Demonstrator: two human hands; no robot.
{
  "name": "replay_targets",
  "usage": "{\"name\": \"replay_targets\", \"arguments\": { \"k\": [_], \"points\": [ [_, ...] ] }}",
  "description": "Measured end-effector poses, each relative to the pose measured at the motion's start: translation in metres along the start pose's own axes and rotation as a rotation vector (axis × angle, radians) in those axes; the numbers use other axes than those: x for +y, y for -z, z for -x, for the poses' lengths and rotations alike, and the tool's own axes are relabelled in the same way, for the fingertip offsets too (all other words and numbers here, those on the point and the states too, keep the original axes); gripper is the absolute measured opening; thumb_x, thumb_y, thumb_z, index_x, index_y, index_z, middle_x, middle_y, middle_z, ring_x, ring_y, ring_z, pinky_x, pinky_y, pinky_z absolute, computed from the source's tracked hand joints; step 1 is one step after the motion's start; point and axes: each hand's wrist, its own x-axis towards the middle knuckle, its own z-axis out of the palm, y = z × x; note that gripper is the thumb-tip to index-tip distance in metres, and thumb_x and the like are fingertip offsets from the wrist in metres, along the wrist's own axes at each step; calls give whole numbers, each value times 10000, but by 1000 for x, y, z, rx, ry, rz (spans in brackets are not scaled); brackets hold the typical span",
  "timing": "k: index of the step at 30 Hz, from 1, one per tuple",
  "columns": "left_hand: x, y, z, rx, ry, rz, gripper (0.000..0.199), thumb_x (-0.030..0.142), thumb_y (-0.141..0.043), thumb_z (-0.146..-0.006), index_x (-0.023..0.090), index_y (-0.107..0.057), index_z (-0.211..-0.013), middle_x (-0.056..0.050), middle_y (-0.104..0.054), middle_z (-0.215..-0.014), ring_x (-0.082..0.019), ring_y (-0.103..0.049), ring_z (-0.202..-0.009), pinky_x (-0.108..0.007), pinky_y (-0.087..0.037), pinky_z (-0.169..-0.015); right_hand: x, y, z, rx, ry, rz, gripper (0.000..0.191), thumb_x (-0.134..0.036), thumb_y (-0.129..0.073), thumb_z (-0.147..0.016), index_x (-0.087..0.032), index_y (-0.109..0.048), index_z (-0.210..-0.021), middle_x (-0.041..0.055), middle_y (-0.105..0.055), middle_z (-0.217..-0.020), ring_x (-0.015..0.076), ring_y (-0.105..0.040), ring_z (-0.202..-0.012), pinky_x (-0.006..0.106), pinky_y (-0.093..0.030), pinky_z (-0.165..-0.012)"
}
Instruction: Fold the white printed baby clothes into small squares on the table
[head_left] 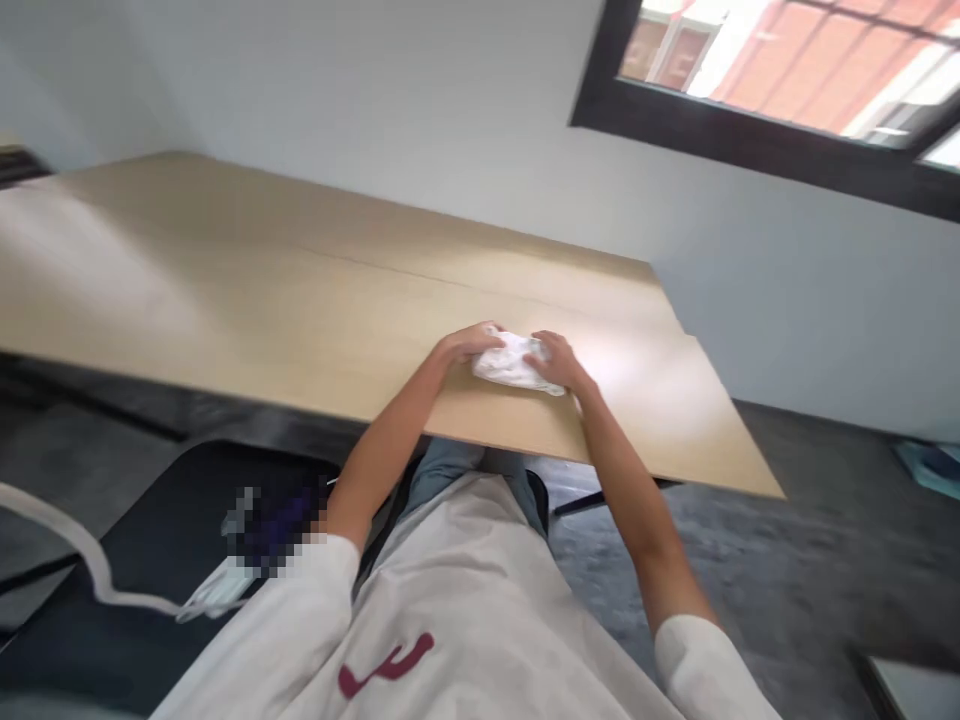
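A bunched white cloth lies on the light wooden table, not far from its front edge. My left hand grips its left end, the thumb pressed on top. From the other side my right hand holds the right end, fingers curled over it. Both hands rest low, close to the tabletop. How the cloth is folded underneath is hidden.
A black chair stands at the left, with a white strap and a blurred item on it. Behind the table is a pale wall with a dark-framed window. Grey floor shows at the right.
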Motion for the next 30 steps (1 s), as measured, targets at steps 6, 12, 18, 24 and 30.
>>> {"name": "replay_targets", "arguments": {
  "k": [6,12,18,24,30],
  "points": [
    [-5,22,-12,114,-27,-34,229,236,-814,-738,160,-619,-831,35,-614,-654,-113,-564,-557,-183,-417,-486,6,8,-3,-37,-71,83,426,-395,-794,-878,-164,-659,-1210,102,-628,-1256,274,-532,-1182,390,-424,-1069],
    [-7,25,-6,36,-44,139,211,354,-758,-832,163,-671,-854,-20,-693,-735,-157,-664,-692,-232,-541,-617,-4,15,2,-110,-39,70,562,-354,-806,-876,-202,-593,-1373,78,-602,-1265,268,-507,-1201,364,-409,-1080],
    [-3,25,4,-83,-210,287,414,329,-832,-758,140,-649,-1077,-50,-710,-925,-160,-693,-817,-258,-568,-768,-3,9,-2,-34,4,-67,480,-576,-709,-879,-184,-697,-1156,137,-633,-1198,354,-522,-1201,484,-419,-1077],
    [-3,15,5,-159,-276,293,656,275,-755,-749,217,-541,-1367,-59,-677,-1096,-128,-670,-785,-225,-533,-706,-10,8,-4,94,-41,-426,514,-696,-493,-920,-202,-623,-976,53,-676,-927,236,-598,-857,328,-492,-756],
    [-11,23,-5,-27,-169,-54,728,127,-600,-647,185,-543,-1371,-57,-655,-1082,-113,-612,-700,-220,-500,-644,-6,-1,-9,86,-133,-96,329,-483,-583,-891,-173,-693,-900,68,-723,-877,234,-611,-814,338,-479,-791]
  ]
}}
